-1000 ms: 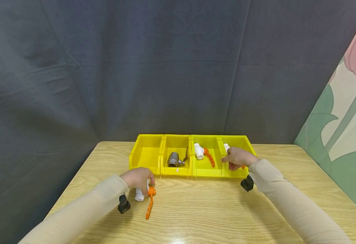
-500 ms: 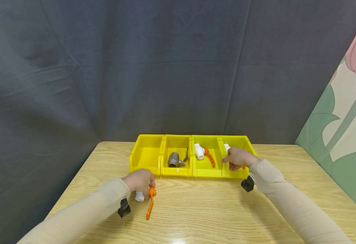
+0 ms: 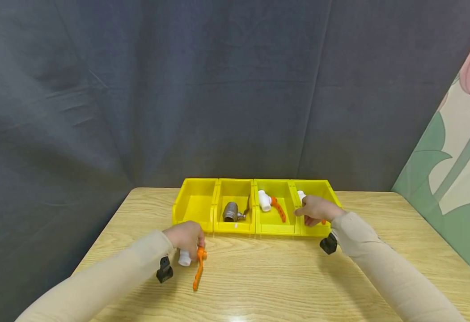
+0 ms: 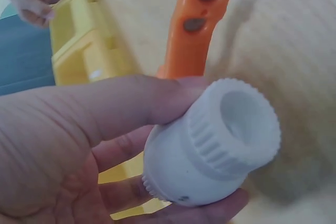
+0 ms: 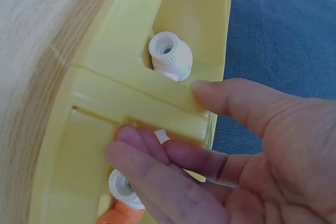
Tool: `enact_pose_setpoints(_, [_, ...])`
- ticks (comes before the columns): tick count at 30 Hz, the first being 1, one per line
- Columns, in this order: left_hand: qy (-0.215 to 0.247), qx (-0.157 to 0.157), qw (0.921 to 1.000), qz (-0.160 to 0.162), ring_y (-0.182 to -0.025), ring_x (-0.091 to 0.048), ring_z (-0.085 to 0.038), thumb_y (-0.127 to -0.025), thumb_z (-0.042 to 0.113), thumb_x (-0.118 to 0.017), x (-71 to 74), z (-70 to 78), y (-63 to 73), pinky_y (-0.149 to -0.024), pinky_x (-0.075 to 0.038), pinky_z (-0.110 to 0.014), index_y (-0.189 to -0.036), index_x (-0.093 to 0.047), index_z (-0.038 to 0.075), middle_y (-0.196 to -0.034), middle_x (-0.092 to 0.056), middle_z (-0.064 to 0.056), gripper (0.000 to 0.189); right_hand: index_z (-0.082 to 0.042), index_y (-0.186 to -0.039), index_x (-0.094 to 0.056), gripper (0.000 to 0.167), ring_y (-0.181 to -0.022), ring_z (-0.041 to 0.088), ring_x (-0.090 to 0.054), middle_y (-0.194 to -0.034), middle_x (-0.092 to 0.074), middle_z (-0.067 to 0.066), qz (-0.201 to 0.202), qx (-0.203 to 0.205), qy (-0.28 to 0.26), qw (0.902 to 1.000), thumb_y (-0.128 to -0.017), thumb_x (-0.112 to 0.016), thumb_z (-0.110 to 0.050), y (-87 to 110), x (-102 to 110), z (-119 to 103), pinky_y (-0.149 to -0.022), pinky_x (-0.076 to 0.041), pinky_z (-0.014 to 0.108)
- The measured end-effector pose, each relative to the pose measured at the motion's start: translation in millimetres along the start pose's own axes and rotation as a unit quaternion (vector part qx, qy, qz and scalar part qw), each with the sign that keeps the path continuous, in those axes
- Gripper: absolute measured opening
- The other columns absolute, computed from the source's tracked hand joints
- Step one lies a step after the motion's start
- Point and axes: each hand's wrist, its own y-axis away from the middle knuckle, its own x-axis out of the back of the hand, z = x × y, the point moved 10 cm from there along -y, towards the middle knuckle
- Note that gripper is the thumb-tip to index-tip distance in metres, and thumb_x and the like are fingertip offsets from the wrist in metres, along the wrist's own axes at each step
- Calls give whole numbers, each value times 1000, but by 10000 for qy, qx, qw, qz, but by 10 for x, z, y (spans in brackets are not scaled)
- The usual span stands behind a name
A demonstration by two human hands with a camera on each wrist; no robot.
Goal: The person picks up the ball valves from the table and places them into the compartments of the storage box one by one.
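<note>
My left hand (image 3: 186, 238) grips a white plastic ball valve (image 4: 210, 148) in front of the leftmost bin, thumb on one side and fingers on the other. Its orange lever handle (image 3: 198, 273) points toward the table's near side. My right hand (image 3: 319, 209) is at the rightmost yellow bin (image 3: 319, 230), its thumb over the divider and its loosely bent fingers inside. Beneath those fingers lies another white valve (image 5: 123, 187) with an orange handle, partly hidden; whether they touch it I cannot tell. The neighbouring bin holds a similar white valve (image 3: 264, 201) with an orange handle (image 3: 278, 209).
A grey metal valve (image 3: 230, 212) with a lever lies in the second bin from the left. The leftmost bin (image 3: 194, 205) shows a bare floor. The joined bins stand near the back of the wooden table (image 3: 259, 277), before a dark curtain (image 3: 218, 89).
My left hand's fingers have closed further round the valve, covering more of its white body; the valve stays in nearly the same place. My right hand has hardly moved.
</note>
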Motion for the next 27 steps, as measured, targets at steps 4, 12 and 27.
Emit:
enact_pose_setpoints(4, [103, 76, 9997, -200, -57, -56, -15, -66, -1, -82, 145, 18, 3, -49, -52, -30, -82, -68, 12, -79, -58, -3, 25, 7, -108, -50, 33, -62, 18, -60, -77, -61, 13, -27, 31, -65, 10000, -95, -61, -22, 0, -6, -1, -67, -58, 29])
enact_pose_setpoints(12, [46, 351, 9988, -349, -59, -57, -15, -71, 3, -78, 651, 54, -62, -49, -50, -25, -90, -67, 10, -78, -61, -7, 23, 7, -108, -50, 34, -63, 18, -61, -79, -61, 13, -42, -4, -62, 10000, -95, -61, -23, -10, -4, -1, -68, -58, 29])
enact_pose_setpoints(27, [36, 795, 9961, 371, -78, -60, -20, -75, 2, -75, 1644, -8, -426, -63, -54, -26, -99, -70, 8, -96, -65, -8, 26, 7, -110, -50, 36, -65, 19, -62, -80, -61, 13, -11, -28, -12, 10000, -95, -62, -24, 13, -1, -12, -69, -58, 29])
